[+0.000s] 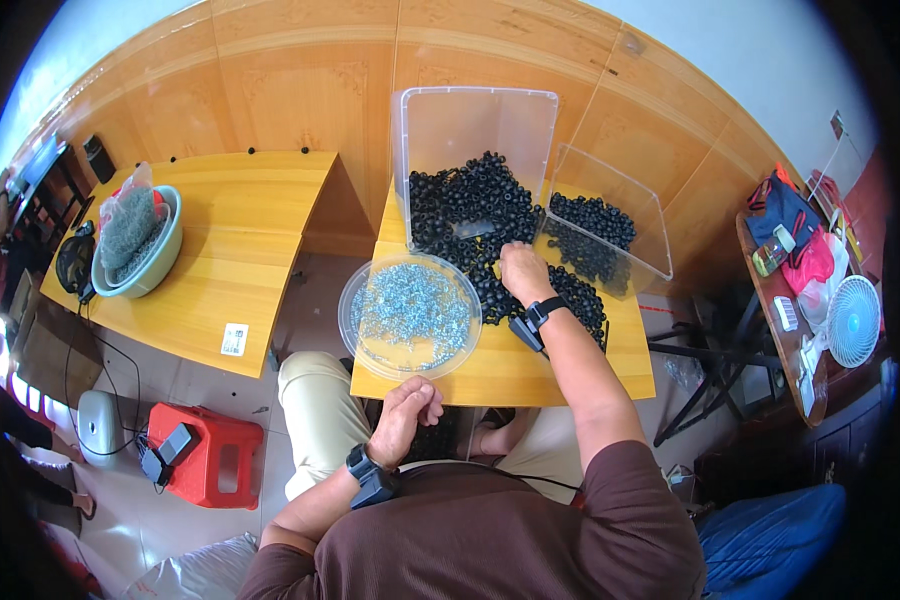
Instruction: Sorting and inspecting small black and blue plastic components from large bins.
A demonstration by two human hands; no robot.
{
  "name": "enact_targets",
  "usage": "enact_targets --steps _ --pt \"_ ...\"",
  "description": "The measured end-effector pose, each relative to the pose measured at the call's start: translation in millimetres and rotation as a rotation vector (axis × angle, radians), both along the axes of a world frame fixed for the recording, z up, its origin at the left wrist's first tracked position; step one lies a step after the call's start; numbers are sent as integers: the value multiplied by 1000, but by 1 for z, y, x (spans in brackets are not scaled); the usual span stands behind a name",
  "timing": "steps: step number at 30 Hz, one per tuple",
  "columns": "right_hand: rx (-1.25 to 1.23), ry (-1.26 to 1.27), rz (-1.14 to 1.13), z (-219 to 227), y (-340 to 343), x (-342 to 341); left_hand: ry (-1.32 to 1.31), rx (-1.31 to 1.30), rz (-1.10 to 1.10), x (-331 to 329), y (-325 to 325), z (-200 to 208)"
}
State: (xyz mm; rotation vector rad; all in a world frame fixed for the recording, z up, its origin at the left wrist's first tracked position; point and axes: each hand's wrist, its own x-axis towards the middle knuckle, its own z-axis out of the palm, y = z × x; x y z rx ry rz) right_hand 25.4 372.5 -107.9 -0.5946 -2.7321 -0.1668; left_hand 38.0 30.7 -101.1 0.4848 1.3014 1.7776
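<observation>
My right hand reaches over the table into a loose pile of small black ring-like parts. Its fingers are curled down, and whatever they grip is hidden. Close to my body, just below the table's front edge, my left hand is closed with thumb and fingers together; I cannot make out anything in it. Between the two hands, on the left, a round clear tray holds many small silvery screw-like pieces. Behind the pile, a clear plastic bin lies tipped with more black parts spilling out.
A second clear box with black parts stands at the right of the yellow table. On the left table, a pale green basin holds metal pieces and a bag. A side table at right bears a small fan. A red case sits on the floor.
</observation>
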Motion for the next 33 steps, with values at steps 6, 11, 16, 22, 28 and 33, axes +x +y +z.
enact_targets --steps 6,11,16,22,28,33 --pt "-447 358 48 28 -15 22 2 -12 16 0 -3 6" --pt "-891 484 200 63 -77 62 4 -1 9 -1 -3 10" --pt "-998 506 380 76 -155 105 71 48 -93 -4 7 24" --pt "-863 458 513 77 -189 118 25 136 -188 -2 14 26" --pt "-736 492 570 73 -198 119 33 107 -191 4 10 25" --pt "-627 450 587 68 -202 120 161 -13 -181 4 5 27"
